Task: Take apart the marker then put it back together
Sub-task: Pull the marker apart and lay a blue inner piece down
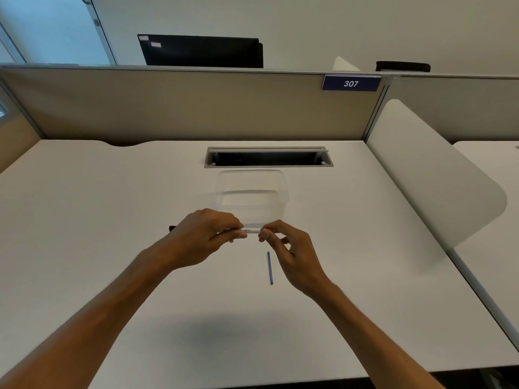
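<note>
A white marker barrel [250, 230] with black print lies level above the middle of the white desk [112, 214]. My left hand [205, 234] grips its left part, and a black end of the marker [172, 228] pokes out past the hand on the left. My right hand [289, 248] pinches the barrel's right end between thumb and forefinger; what sits at that end is hidden. A thin blue ink rod [270, 267] lies loose on the desk just below my right hand, apart from both hands.
A clear plastic container [252, 195] stands just behind the hands. Behind it an open cable slot [268, 157] is cut into the desk. A beige partition [182, 105] closes the back and a white curved divider [427, 175] the right side.
</note>
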